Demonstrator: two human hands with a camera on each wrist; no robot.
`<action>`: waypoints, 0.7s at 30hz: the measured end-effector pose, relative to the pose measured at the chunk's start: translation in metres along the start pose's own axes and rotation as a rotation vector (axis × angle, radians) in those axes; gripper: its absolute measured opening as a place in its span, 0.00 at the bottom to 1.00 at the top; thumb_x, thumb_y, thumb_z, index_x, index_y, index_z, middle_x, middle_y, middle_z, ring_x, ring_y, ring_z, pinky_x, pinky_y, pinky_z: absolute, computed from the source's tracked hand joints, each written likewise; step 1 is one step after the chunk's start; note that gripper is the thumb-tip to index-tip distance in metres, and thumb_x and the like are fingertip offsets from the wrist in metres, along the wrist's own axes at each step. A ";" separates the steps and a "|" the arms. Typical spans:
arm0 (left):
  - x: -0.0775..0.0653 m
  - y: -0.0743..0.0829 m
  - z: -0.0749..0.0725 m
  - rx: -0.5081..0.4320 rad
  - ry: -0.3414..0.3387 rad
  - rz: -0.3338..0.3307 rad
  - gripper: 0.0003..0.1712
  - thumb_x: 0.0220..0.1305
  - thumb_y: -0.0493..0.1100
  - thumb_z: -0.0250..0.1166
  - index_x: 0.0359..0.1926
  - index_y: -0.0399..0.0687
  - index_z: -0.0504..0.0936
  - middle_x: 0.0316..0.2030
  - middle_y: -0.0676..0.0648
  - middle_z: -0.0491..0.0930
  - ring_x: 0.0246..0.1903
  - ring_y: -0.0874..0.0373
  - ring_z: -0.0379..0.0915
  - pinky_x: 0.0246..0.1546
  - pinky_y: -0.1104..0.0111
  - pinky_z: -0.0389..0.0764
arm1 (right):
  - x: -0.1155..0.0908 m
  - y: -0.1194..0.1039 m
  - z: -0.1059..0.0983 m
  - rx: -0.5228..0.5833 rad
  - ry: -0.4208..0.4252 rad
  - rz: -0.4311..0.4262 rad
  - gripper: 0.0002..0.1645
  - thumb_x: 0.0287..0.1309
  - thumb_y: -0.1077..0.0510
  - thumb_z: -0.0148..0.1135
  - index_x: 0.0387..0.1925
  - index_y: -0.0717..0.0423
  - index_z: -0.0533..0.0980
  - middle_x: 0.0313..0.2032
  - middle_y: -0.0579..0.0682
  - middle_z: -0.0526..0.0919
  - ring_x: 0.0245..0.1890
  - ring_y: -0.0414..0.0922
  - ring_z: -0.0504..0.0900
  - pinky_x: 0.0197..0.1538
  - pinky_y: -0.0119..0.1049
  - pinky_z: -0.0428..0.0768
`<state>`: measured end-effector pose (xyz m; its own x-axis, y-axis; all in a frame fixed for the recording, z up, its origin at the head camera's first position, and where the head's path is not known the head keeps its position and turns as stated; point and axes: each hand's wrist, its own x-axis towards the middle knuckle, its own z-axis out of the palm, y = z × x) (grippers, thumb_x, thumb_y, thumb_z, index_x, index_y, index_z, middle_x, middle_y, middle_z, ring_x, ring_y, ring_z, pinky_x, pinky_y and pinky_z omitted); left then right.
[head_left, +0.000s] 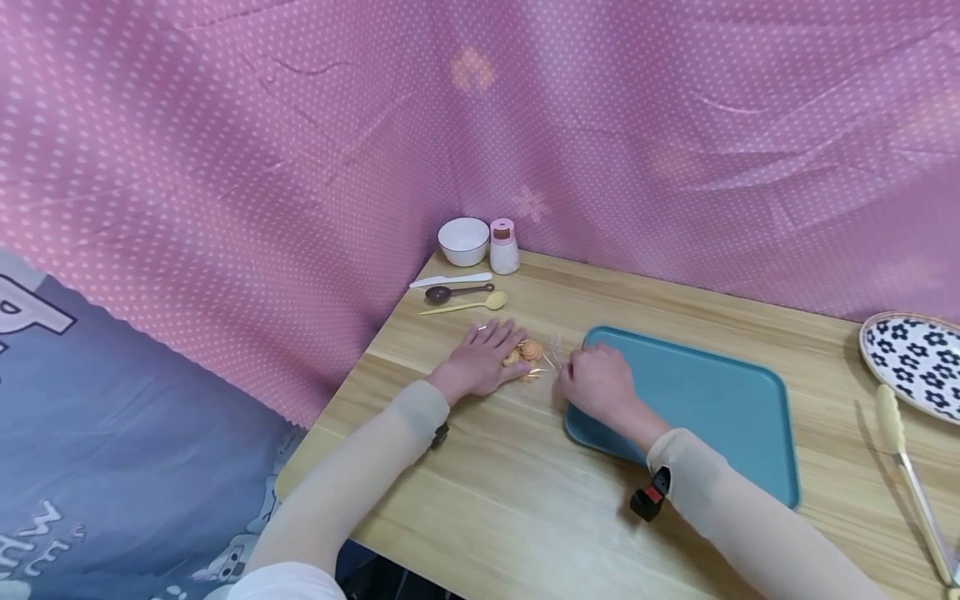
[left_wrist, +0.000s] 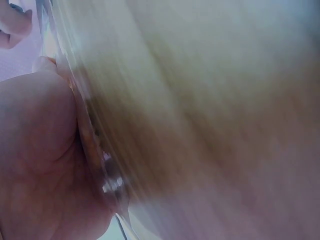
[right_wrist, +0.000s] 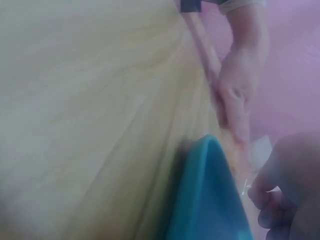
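A clear plastic bag of round golden cookies (head_left: 531, 351) lies on the wooden table, left of a blue tray (head_left: 697, 392). My left hand (head_left: 483, 358) rests on it with fingers spread out straight, covering part of the cookies. The right hand (head_left: 600, 379) is over the tray's left edge, fingers curled, pinching the bag's clear end. In the right wrist view, that clear plastic (right_wrist: 246, 188) reaches the right fingertips. The left wrist view shows the left palm (left_wrist: 40, 165) against the shiny bag.
Behind the left hand lie a yellow spoon (head_left: 495, 301), a dark brown spoon (head_left: 439, 294) and a white knife (head_left: 450, 280). A white bowl (head_left: 463, 243) and a pink-topped jar (head_left: 505, 250) stand in the back corner. At right are a flower-patterned plate (head_left: 911, 358) and tongs (head_left: 891, 419).
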<state>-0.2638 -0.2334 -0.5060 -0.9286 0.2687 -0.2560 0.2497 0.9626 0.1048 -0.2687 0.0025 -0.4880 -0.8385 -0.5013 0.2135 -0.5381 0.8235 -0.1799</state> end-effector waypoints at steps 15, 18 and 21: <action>0.003 -0.002 0.001 -0.014 0.012 0.003 0.45 0.73 0.76 0.30 0.82 0.65 0.37 0.83 0.51 0.33 0.83 0.47 0.27 0.84 0.46 0.32 | 0.029 -0.003 -0.011 0.061 -0.013 0.057 0.33 0.70 0.41 0.51 0.08 0.46 0.68 0.12 0.46 0.71 0.18 0.47 0.70 0.19 0.37 0.64; 0.005 -0.002 0.002 -0.014 -0.015 -0.015 0.44 0.73 0.76 0.30 0.82 0.67 0.34 0.83 0.53 0.30 0.83 0.48 0.24 0.84 0.48 0.30 | 0.040 -0.004 -0.007 0.050 -0.054 0.042 0.30 0.67 0.44 0.54 0.08 0.45 0.68 0.13 0.45 0.71 0.19 0.46 0.70 0.20 0.37 0.64; 0.008 -0.004 0.005 -0.025 -0.043 -0.030 0.44 0.72 0.77 0.29 0.81 0.69 0.32 0.83 0.55 0.27 0.83 0.50 0.20 0.83 0.49 0.27 | 0.048 -0.005 -0.002 0.040 -0.108 0.030 0.30 0.65 0.47 0.54 0.06 0.44 0.67 0.14 0.45 0.71 0.19 0.46 0.70 0.19 0.37 0.66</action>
<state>-0.2706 -0.2346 -0.5134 -0.9228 0.2410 -0.3007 0.2140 0.9694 0.1201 -0.3058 -0.0248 -0.4752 -0.8573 -0.5044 0.1035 -0.5142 0.8282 -0.2231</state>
